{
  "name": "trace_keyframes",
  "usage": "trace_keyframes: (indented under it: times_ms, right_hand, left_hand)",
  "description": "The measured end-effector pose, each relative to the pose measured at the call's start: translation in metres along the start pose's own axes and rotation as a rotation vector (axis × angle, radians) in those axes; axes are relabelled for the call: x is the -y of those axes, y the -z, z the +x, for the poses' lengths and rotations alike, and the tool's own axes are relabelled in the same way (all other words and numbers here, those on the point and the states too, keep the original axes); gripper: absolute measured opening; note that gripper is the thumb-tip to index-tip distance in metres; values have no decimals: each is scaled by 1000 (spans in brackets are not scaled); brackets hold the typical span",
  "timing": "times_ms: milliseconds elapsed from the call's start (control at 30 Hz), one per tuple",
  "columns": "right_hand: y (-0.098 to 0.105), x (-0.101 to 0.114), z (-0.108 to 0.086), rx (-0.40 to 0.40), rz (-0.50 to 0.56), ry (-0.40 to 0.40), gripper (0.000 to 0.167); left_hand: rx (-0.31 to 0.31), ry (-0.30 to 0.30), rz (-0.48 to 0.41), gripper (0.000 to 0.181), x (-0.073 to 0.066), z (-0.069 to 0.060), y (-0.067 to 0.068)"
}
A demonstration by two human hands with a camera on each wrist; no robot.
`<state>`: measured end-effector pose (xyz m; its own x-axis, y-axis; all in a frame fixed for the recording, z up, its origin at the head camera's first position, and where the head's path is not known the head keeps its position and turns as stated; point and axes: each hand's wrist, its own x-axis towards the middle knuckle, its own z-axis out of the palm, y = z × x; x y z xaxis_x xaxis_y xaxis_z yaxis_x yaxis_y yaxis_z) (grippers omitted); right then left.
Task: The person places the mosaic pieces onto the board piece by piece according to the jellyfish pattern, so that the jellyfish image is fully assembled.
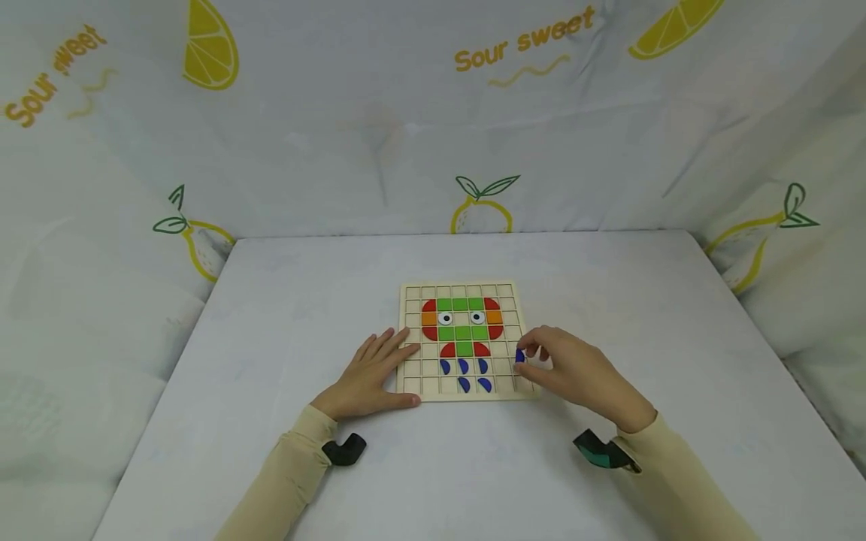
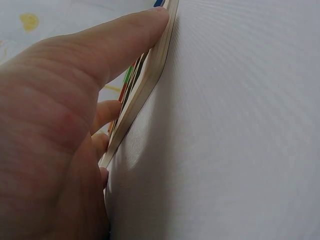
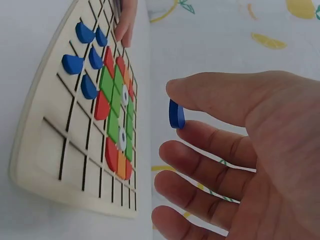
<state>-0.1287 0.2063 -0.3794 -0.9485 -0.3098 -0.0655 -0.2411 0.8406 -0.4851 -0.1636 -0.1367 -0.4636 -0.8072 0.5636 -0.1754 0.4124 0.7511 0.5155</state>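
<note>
A light wooden grid board (image 1: 414,293) lies flat on the table, filled in part with green, red and orange pieces and two eye pieces (image 1: 444,318). Several blue half-round pieces (image 1: 484,385) sit in its lower cells. My right hand (image 1: 582,376) pinches one more blue half-round piece (image 3: 176,115) between thumb and index finger, above the board's right edge; the other fingers are loosely bent. My left hand (image 1: 368,376) rests on the board's left edge with spread fingers. In the left wrist view its thumb (image 2: 135,37) lies along the wooden rim.
The table (image 1: 284,285) has a white cover. Behind and beside it hangs a white cloth (image 1: 325,150) printed with lemons and lettering. A dark band (image 1: 346,449) is on the left wrist, and a dark and green one (image 1: 602,451) on the right.
</note>
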Motion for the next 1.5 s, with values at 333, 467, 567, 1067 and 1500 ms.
trace_keyframes:
  times_ms: [333, 467, 567, 1067, 1500]
  right_hand:
    - [-11, 33, 27, 80, 47, 203, 27]
    - [-24, 38, 38, 96, 59, 231, 28]
    - [-36, 39, 44, 117, 61, 222, 30]
    - [-72, 40, 47, 125, -42, 308, 24]
    - [-75, 41, 46, 125, -78, 333, 26]
  left_hand:
    - [-1, -12, 2, 94, 2, 4, -2]
    - [0, -7, 2, 94, 3, 4, -2]
    - [5, -9, 8, 94, 4, 4, -4]
    - [-3, -22, 5, 94, 4, 2, -1]
    - [-16, -34, -1, 93, 5, 2, -2]
